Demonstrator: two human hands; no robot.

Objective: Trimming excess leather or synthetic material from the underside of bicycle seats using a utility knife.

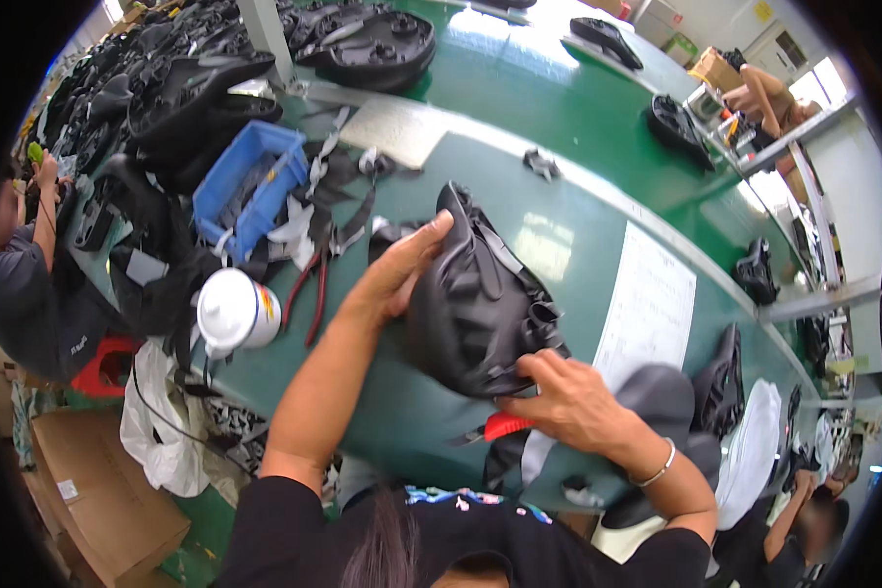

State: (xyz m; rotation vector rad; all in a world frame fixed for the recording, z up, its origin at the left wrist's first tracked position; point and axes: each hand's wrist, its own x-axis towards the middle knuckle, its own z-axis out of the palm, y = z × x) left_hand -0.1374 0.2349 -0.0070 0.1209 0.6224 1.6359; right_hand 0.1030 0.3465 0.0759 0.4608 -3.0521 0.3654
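A black saddle, tilted with its hollow underside facing up and to the right, is held above the green workbench. My left hand grips its far left edge, with the thumb near the narrow end. At the wide near end, the fingers of my right hand bend in against the rim. A red-handled tool with a thin dark tip, which looks like a knife, sticks out beneath my right hand. The fingers around its handle are partly hidden. Dark and grey strips lie below that hand.
Left on the workbench are a white lidded mug, red-handled pliers and a blue bin. A printed sheet lies right. Black saddles are piled far left; a green conveyor runs behind. Other people work at both sides.
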